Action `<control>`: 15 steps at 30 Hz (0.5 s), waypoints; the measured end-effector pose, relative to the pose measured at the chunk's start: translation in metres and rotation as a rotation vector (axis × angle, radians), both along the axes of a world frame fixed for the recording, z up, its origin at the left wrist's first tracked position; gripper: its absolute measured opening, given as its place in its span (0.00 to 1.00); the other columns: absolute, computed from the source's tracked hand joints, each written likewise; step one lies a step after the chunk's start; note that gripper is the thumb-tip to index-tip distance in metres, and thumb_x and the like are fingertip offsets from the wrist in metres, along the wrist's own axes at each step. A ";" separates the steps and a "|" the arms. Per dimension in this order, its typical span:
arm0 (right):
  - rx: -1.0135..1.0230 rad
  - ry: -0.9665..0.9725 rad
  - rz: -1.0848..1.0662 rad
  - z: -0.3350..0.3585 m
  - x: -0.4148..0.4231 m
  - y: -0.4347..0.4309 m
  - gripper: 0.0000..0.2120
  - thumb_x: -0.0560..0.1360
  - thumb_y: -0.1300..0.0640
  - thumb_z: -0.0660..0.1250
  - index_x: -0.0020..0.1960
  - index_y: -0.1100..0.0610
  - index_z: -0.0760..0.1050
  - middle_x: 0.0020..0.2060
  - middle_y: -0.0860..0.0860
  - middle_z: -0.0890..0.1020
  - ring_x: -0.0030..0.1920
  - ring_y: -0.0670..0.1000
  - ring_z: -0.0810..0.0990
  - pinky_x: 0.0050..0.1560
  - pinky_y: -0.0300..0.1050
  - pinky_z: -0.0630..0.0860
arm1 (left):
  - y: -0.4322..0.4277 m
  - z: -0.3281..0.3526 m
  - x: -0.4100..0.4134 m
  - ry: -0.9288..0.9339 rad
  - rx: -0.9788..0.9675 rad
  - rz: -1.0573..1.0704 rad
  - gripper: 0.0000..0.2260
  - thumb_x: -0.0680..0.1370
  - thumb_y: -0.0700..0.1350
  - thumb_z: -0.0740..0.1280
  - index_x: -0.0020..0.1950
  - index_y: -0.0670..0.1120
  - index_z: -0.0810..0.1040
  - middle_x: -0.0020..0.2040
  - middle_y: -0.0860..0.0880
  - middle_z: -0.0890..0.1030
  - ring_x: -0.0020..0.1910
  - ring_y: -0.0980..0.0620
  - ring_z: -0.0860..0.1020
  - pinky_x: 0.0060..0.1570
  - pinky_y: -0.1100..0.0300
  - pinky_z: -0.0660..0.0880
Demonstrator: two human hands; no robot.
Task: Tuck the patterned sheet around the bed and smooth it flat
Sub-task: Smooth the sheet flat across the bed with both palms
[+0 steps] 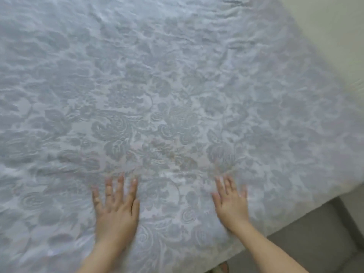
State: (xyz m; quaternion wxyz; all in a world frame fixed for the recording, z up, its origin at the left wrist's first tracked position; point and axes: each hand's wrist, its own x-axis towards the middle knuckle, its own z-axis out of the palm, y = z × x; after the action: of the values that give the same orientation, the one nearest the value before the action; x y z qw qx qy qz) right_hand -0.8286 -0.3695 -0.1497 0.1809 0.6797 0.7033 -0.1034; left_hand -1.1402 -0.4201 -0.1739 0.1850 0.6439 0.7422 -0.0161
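Palms go flat on the patterned sheet [177,95] because pressure spread over a wide area is what pushes slack out of thin cloth; a pinch would only raise a new fold. The sheet, a pale blue-grey floral damask, lies spread over the whole top of the bed [295,208] and fills nearly all I can see, reaching the edge that runs diagonally at my right, beyond which the floor [315,243] shows. I have set my 2 hands well apart so each covers its own strip. My left hand [116,205] is open and holds nothing, its fingers [120,184] straight and a little fanned, pointing away from me, wrist low and forearm running back toward my body. My right hand [230,201] is also open and empty, its fingers [226,184] spread and angled slightly leftward, the forearm coming in from the lower right, close to the bed's near corner. Both are blurred, so I cannot say how hard they press. Cloth around them looks fairly flat to me; fine ripples [236,46] gather far up toward the wall [325,26], and I judge that is where smoothing is most needed. Whether the edges are tucked under I cannot tell from here.
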 end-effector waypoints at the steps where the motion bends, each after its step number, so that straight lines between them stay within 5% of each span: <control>1: -0.045 -0.050 -0.086 0.004 0.047 -0.019 0.37 0.65 0.32 0.16 0.71 0.43 0.27 0.74 0.46 0.35 0.75 0.46 0.36 0.74 0.58 0.40 | -0.007 0.000 0.001 0.020 -0.020 0.009 0.25 0.77 0.54 0.50 0.74 0.51 0.62 0.74 0.44 0.64 0.77 0.43 0.49 0.69 0.36 0.47; 3: -0.188 -0.105 -0.174 0.021 0.114 -0.036 0.39 0.62 0.30 0.16 0.71 0.43 0.28 0.72 0.45 0.34 0.75 0.44 0.38 0.73 0.57 0.50 | -0.007 0.009 0.004 0.036 -0.068 0.046 0.25 0.75 0.54 0.51 0.72 0.50 0.67 0.73 0.44 0.67 0.74 0.40 0.57 0.68 0.37 0.49; 4: -0.195 -0.104 -0.156 0.030 0.132 -0.031 0.41 0.65 0.30 0.20 0.75 0.44 0.37 0.74 0.46 0.42 0.75 0.43 0.47 0.70 0.54 0.59 | 0.002 0.018 0.008 0.014 -0.092 0.096 0.25 0.74 0.53 0.52 0.69 0.48 0.72 0.71 0.41 0.70 0.71 0.37 0.63 0.67 0.37 0.54; 5: -0.107 -0.067 -0.112 0.035 0.140 -0.017 0.43 0.70 0.32 0.24 0.75 0.46 0.58 0.73 0.48 0.60 0.70 0.43 0.66 0.60 0.51 0.72 | 0.015 0.027 0.015 -0.027 -0.064 0.150 0.25 0.73 0.52 0.52 0.63 0.44 0.77 0.66 0.38 0.74 0.65 0.33 0.69 0.63 0.36 0.60; 6: 0.029 -0.006 -0.087 0.040 0.141 0.001 0.44 0.75 0.34 0.28 0.60 0.50 0.79 0.59 0.53 0.80 0.52 0.48 0.82 0.41 0.47 0.78 | 0.032 0.038 0.026 -0.072 -0.013 0.201 0.24 0.72 0.50 0.52 0.57 0.41 0.80 0.61 0.35 0.77 0.59 0.31 0.74 0.59 0.35 0.67; 7: 0.180 0.065 -0.072 0.047 0.136 0.024 0.41 0.78 0.37 0.31 0.39 0.52 0.81 0.37 0.55 0.85 0.31 0.52 0.82 0.27 0.42 0.71 | 0.053 0.047 0.039 -0.098 0.063 0.245 0.23 0.72 0.48 0.53 0.53 0.39 0.81 0.57 0.34 0.79 0.53 0.31 0.76 0.55 0.36 0.70; 8: 0.322 0.123 -0.047 0.051 0.126 0.054 0.37 0.80 0.41 0.36 0.30 0.55 0.76 0.25 0.54 0.79 0.21 0.53 0.75 0.23 0.39 0.64 | 0.075 0.053 0.054 -0.111 0.137 0.265 0.21 0.72 0.47 0.54 0.52 0.38 0.81 0.56 0.34 0.79 0.52 0.32 0.77 0.53 0.37 0.72; 9: 0.431 0.156 0.000 0.051 0.113 0.085 0.32 0.81 0.46 0.42 0.31 0.57 0.76 0.23 0.53 0.77 0.21 0.54 0.73 0.24 0.38 0.62 | 0.100 0.056 0.071 -0.103 0.207 0.245 0.19 0.73 0.45 0.56 0.54 0.39 0.81 0.57 0.34 0.79 0.53 0.32 0.77 0.54 0.37 0.72; 11: 0.482 0.224 0.084 0.046 0.081 0.142 0.20 0.77 0.51 0.53 0.46 0.59 0.81 0.37 0.55 0.83 0.35 0.57 0.82 0.34 0.45 0.74 | 0.153 0.056 0.107 -0.034 0.285 0.129 0.17 0.75 0.43 0.60 0.61 0.40 0.78 0.64 0.35 0.75 0.63 0.32 0.72 0.61 0.36 0.66; 12: 0.404 0.247 0.131 0.040 0.065 0.166 0.19 0.77 0.51 0.55 0.57 0.59 0.79 0.51 0.58 0.83 0.49 0.59 0.82 0.47 0.51 0.76 | 0.178 0.054 0.127 0.000 0.253 0.077 0.17 0.78 0.44 0.60 0.66 0.43 0.75 0.69 0.37 0.70 0.69 0.34 0.66 0.66 0.37 0.61; 13: 0.292 0.248 0.184 0.032 0.052 0.185 0.21 0.79 0.50 0.54 0.67 0.58 0.72 0.64 0.59 0.76 0.63 0.59 0.75 0.62 0.57 0.69 | 0.200 0.050 0.149 0.021 0.194 0.035 0.19 0.80 0.46 0.58 0.71 0.46 0.69 0.74 0.40 0.64 0.73 0.36 0.59 0.70 0.39 0.54; 15: 0.135 0.187 0.329 0.010 0.046 0.207 0.24 0.81 0.46 0.48 0.76 0.50 0.55 0.76 0.55 0.58 0.75 0.55 0.56 0.72 0.60 0.50 | 0.228 0.031 0.195 0.073 0.096 -0.027 0.23 0.81 0.53 0.51 0.77 0.52 0.56 0.78 0.46 0.52 0.77 0.40 0.47 0.73 0.41 0.43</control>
State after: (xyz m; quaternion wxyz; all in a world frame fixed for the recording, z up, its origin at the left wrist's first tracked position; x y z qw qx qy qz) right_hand -0.7830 -0.1625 -0.1400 0.0833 0.5538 0.8238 -0.0876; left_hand -0.9448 -0.1921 -0.1430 0.1264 0.6610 0.7396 -0.0065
